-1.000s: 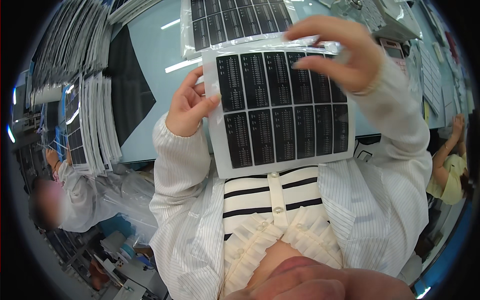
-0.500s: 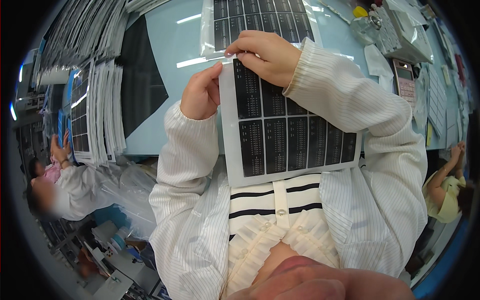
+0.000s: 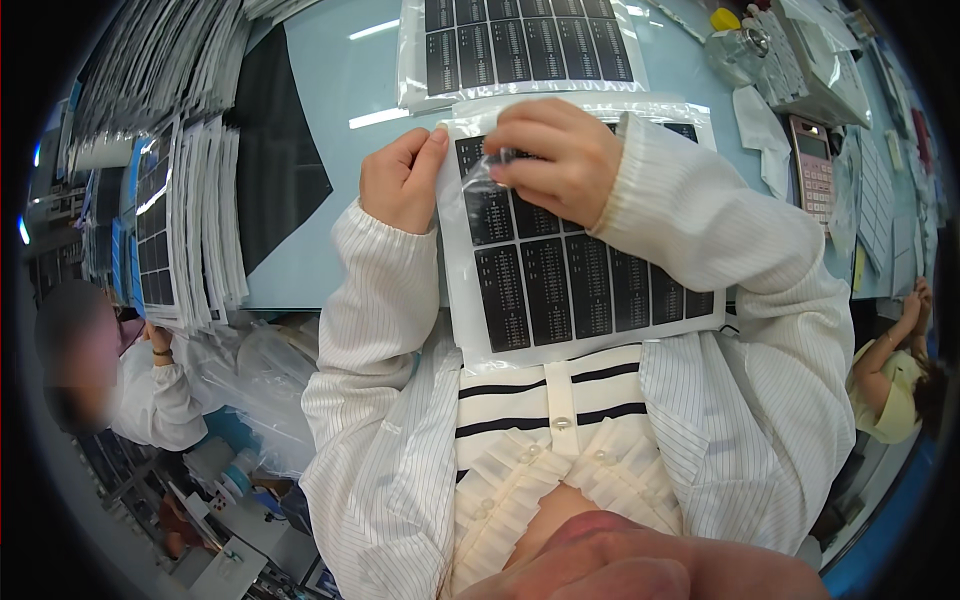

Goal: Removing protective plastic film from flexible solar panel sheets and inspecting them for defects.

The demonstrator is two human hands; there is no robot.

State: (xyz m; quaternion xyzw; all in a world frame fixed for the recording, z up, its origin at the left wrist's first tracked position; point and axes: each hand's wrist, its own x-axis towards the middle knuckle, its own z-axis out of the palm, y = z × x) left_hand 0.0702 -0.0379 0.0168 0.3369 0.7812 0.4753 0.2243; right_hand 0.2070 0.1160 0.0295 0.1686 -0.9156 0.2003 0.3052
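Note:
A white-edged sheet of black printed panels (image 3: 548, 290) lies in front of me, its near edge against my chest. My left hand (image 3: 402, 182) is closed on the sheet's far left corner, thumb on top. Over the sheet's upper part, my right hand (image 3: 562, 160) is closed in a pinch on a clear plastic film (image 3: 488, 178). The film is lifted and creased at the fingers, and light glints off it near the left edge. My right hand and sleeve hide part of the panels. Beyond lies a similar sheet of black panels (image 3: 530, 50) on the table.
Tall stacks of sheets (image 3: 205, 220) stand at the left beside a black sheet (image 3: 285, 160) on the light blue table (image 3: 360, 75). At the right are a pink calculator (image 3: 812, 168), crumpled white paper (image 3: 760, 135) and a glass jar (image 3: 738, 55). Other people sit at both sides.
My right hand has moved from the sheet's far left corner toward me and to the right, drawing up the clear film. My left hand stays at the corner.

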